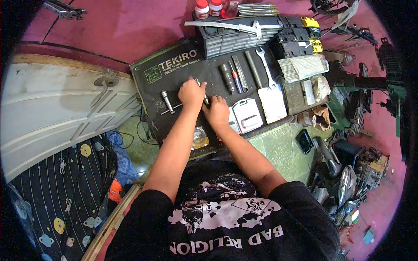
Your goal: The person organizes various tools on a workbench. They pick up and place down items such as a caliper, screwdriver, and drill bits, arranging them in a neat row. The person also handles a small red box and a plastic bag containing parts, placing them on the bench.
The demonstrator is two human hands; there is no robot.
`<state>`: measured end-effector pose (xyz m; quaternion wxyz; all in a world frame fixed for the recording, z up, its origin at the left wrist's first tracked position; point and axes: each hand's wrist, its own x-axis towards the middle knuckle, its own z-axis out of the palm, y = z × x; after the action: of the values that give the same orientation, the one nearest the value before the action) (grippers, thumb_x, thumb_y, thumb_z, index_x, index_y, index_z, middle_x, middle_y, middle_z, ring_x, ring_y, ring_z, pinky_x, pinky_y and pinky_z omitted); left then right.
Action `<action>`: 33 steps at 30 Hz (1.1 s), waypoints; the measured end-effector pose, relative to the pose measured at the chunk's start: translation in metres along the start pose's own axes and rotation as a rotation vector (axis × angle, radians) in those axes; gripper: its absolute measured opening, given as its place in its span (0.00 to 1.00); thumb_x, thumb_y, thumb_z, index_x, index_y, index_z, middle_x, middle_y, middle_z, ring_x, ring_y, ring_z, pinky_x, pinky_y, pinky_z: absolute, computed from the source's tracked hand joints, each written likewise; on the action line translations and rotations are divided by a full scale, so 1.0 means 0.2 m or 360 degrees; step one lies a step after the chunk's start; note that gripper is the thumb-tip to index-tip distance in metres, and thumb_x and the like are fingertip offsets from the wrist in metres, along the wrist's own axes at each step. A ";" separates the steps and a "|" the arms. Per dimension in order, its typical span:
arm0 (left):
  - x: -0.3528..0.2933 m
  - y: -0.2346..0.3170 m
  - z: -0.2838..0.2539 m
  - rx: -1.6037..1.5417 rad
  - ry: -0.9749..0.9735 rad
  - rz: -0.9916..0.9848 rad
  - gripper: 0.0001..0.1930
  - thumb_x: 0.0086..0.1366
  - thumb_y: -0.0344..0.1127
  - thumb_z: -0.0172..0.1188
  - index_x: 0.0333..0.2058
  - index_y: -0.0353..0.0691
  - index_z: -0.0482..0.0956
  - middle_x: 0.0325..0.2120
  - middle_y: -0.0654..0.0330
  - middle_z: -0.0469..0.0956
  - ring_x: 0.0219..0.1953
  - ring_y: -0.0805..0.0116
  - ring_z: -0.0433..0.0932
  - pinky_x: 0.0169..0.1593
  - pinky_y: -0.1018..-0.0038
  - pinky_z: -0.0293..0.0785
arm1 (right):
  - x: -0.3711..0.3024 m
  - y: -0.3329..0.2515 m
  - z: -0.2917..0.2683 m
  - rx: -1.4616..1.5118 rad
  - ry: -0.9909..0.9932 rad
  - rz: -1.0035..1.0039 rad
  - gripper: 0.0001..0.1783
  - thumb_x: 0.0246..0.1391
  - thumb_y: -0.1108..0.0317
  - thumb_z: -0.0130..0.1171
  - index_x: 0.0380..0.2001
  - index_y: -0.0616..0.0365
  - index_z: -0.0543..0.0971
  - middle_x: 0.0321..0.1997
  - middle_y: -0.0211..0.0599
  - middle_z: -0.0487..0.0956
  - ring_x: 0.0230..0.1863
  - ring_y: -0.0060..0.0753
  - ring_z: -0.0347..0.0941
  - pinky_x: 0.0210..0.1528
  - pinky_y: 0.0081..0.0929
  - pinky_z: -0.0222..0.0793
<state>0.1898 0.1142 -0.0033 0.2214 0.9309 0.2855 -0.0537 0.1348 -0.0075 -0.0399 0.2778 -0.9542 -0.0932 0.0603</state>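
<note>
Slim metal hand tool (206,99) is just above frame centre, fingers of my left hand (192,93) and right hand (217,113) curled round it; probably stiff, lightish, slick, best gripped near both ends.

T-bar (167,102) L on mat (150,111), w/ spanner (267,69) R, caliper (230,26) behind atop box (237,43).

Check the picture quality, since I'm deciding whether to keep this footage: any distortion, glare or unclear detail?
Head view: corners fall to black; fisheye bends the edges of the white door; the white sheet looks washed out; the small metal piece at the left hand and right hand is partly covered, its detail unclear.
</note>
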 end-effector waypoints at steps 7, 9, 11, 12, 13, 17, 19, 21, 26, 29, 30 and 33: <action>0.05 0.14 0.04 -0.0190 0.0087 0.0284 0.23 0.59 0.49 0.71 0.42 0.35 0.80 0.38 0.43 0.85 0.42 0.42 0.85 0.45 0.51 0.81 | 0.04 0.13 -0.18 -0.0022 0.0314 -0.0015 0.24 0.53 0.62 0.69 0.50 0.61 0.78 0.47 0.47 0.79 0.48 0.52 0.75 0.50 0.45 0.74; 0.06 0.24 0.09 -0.0242 -0.0028 0.0244 0.23 0.59 0.50 0.71 0.42 0.35 0.81 0.38 0.43 0.85 0.42 0.41 0.85 0.46 0.51 0.81 | 0.09 0.20 -0.21 -0.0188 0.0389 -0.0023 0.25 0.53 0.63 0.69 0.53 0.61 0.76 0.49 0.46 0.78 0.49 0.52 0.74 0.50 0.45 0.73; 0.06 0.31 0.14 -0.0231 -0.0069 0.0211 0.23 0.59 0.50 0.71 0.42 0.35 0.81 0.37 0.42 0.85 0.42 0.40 0.85 0.46 0.51 0.81 | 0.13 0.26 -0.20 -0.0249 0.0332 -0.0013 0.26 0.53 0.63 0.69 0.53 0.59 0.76 0.49 0.44 0.76 0.50 0.50 0.74 0.50 0.46 0.73; 0.07 0.32 0.18 -0.0311 -0.0111 0.0226 0.24 0.58 0.51 0.71 0.42 0.34 0.82 0.37 0.41 0.85 0.42 0.40 0.85 0.47 0.51 0.82 | 0.15 0.27 -0.20 -0.0283 0.0266 0.0007 0.26 0.53 0.63 0.69 0.53 0.59 0.76 0.48 0.43 0.76 0.50 0.49 0.74 0.50 0.46 0.73; 0.08 0.35 0.21 -0.0293 -0.0156 0.0184 0.25 0.58 0.51 0.71 0.41 0.34 0.82 0.37 0.41 0.85 0.42 0.40 0.85 0.47 0.51 0.82 | 0.17 0.29 -0.20 -0.0318 0.0199 0.0026 0.25 0.53 0.62 0.69 0.53 0.58 0.76 0.47 0.42 0.76 0.49 0.48 0.74 0.50 0.46 0.74; 0.08 0.43 0.28 -0.0234 -0.0260 0.0002 0.27 0.56 0.55 0.72 0.38 0.33 0.84 0.38 0.40 0.85 0.42 0.41 0.85 0.47 0.52 0.82 | 0.22 0.30 -0.19 -0.0446 0.0215 0.0000 0.19 0.56 0.68 0.59 0.51 0.57 0.77 0.44 0.41 0.77 0.48 0.45 0.76 0.47 0.41 0.76; 0.08 0.44 0.30 -0.0274 -0.0243 -0.0044 0.28 0.55 0.57 0.72 0.36 0.31 0.85 0.37 0.37 0.85 0.42 0.39 0.85 0.47 0.50 0.81 | 0.21 0.29 -0.19 -0.0494 0.0249 -0.0007 0.16 0.55 0.71 0.57 0.48 0.58 0.78 0.41 0.40 0.78 0.47 0.44 0.77 0.46 0.38 0.78; 0.08 0.45 0.28 -0.0268 -0.0285 -0.0077 0.25 0.57 0.53 0.72 0.34 0.32 0.86 0.37 0.39 0.85 0.42 0.41 0.85 0.47 0.52 0.82 | 0.22 0.28 -0.19 -0.0526 0.0190 0.0048 0.15 0.54 0.72 0.58 0.46 0.58 0.79 0.41 0.40 0.78 0.46 0.44 0.77 0.45 0.38 0.79; 0.06 0.44 0.26 -0.0277 -0.0279 -0.0118 0.21 0.58 0.50 0.71 0.33 0.33 0.87 0.37 0.39 0.85 0.42 0.41 0.85 0.47 0.53 0.82 | 0.27 0.24 -0.18 -0.0597 0.0147 0.0123 0.09 0.54 0.72 0.58 0.39 0.60 0.81 0.40 0.41 0.80 0.46 0.44 0.78 0.45 0.38 0.80; 0.06 0.42 0.24 -0.0277 -0.0293 -0.0124 0.22 0.58 0.50 0.71 0.33 0.32 0.87 0.37 0.38 0.85 0.42 0.40 0.85 0.48 0.53 0.81 | 0.27 0.22 -0.16 -0.0638 0.0070 0.0130 0.07 0.53 0.72 0.59 0.36 0.61 0.81 0.40 0.43 0.81 0.47 0.44 0.78 0.45 0.37 0.80; 0.06 0.40 0.23 -0.0270 -0.0304 -0.0132 0.23 0.58 0.51 0.71 0.33 0.31 0.87 0.37 0.38 0.85 0.42 0.40 0.85 0.48 0.53 0.81 | 0.28 0.22 -0.15 -0.0648 0.0045 0.0120 0.07 0.53 0.72 0.60 0.35 0.61 0.82 0.41 0.43 0.82 0.47 0.44 0.78 0.45 0.37 0.80; 0.05 0.37 0.20 -0.0251 -0.0261 -0.0136 0.24 0.58 0.52 0.72 0.34 0.30 0.87 0.37 0.38 0.85 0.42 0.39 0.85 0.48 0.53 0.81 | 0.25 0.19 -0.16 -0.0578 0.0059 0.0080 0.08 0.51 0.72 0.61 0.35 0.62 0.82 0.41 0.44 0.82 0.47 0.44 0.79 0.46 0.36 0.80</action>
<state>0.2403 0.0465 -0.0137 0.3140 0.8900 0.3093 -0.1166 0.1951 -0.0440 -0.0368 0.1010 -0.9917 -0.0734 0.0319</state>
